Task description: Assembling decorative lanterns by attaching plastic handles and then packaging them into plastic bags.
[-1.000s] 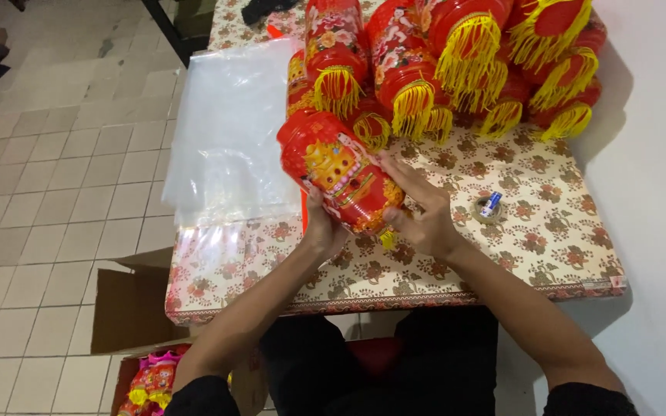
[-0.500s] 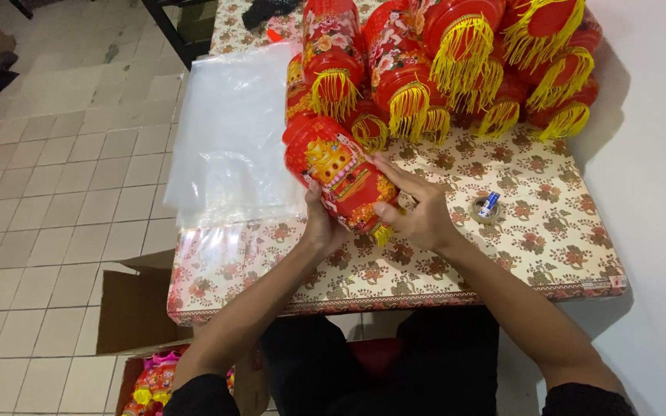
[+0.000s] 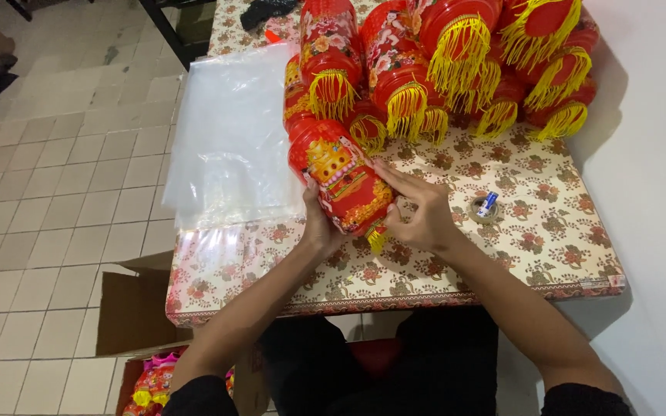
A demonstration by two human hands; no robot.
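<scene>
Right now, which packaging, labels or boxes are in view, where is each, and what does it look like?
Clear plastic bags: flat stack on the table's left part, transparent, glossy.
Cardboard box: on the floor left of the table, brown, flaps open.
Tape roll: on the table right of the right hand, small ring with a blue-and-white label.

Both hands (image 3: 371,219) cupped inward (fingers (image 3: 398,176) curled), forearms converging.

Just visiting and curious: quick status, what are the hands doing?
Left hand and right hand both grip one red lantern, tilted above the table. Lantern pile behind, plastic bags left. Nothing blocking.
</scene>
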